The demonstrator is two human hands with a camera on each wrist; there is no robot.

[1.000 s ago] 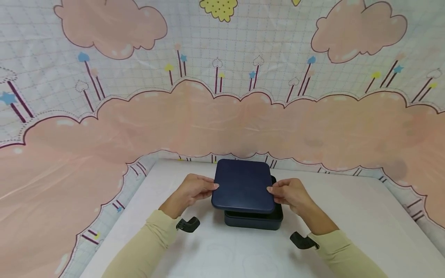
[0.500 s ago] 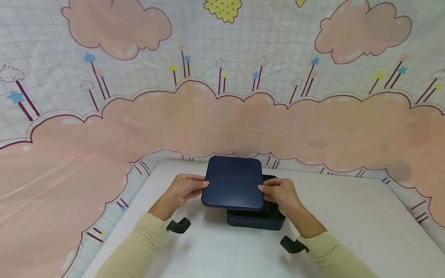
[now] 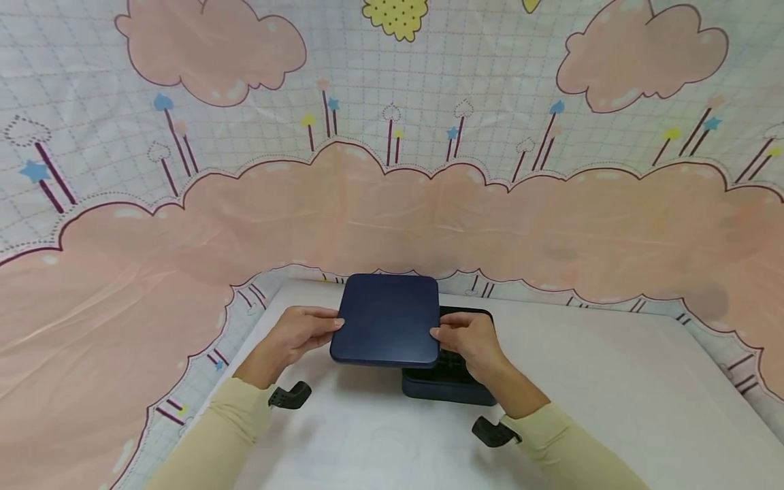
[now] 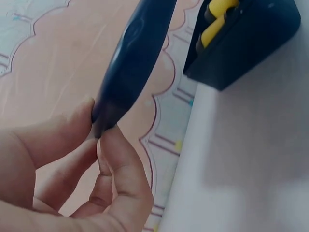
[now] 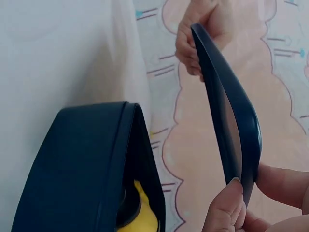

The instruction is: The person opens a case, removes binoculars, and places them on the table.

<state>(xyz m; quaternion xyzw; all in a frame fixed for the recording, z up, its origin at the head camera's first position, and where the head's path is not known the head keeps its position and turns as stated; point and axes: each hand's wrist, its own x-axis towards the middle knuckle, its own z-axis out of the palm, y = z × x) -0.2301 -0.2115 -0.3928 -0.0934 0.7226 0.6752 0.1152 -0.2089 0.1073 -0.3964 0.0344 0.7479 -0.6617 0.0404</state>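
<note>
A flat navy lid (image 3: 387, 320) with rounded corners is held level above the table between both hands. My left hand (image 3: 300, 333) pinches its left edge, thumb on top and fingers below. On the opposite edge my right hand (image 3: 474, 340) pinches it the same way. Below and to the right stands the matching navy box (image 3: 450, 391), open at the top and partly covered by the lid and right hand in the head view. Inside the box, yellow-and-black things (image 4: 212, 34) show in the left wrist view, and a yellow piece (image 5: 142, 217) in the right wrist view.
The box stands on a white table (image 3: 343, 435) near its back edge. A patterned cloth (image 3: 294, 218) with pink clouds hangs behind and along the sides. Black wrist cameras (image 3: 290, 395) jut from both sleeves.
Both hands have carried the lid left, off to the side of the box, uncovering more of its inside. The box has stayed in about the same place.
</note>
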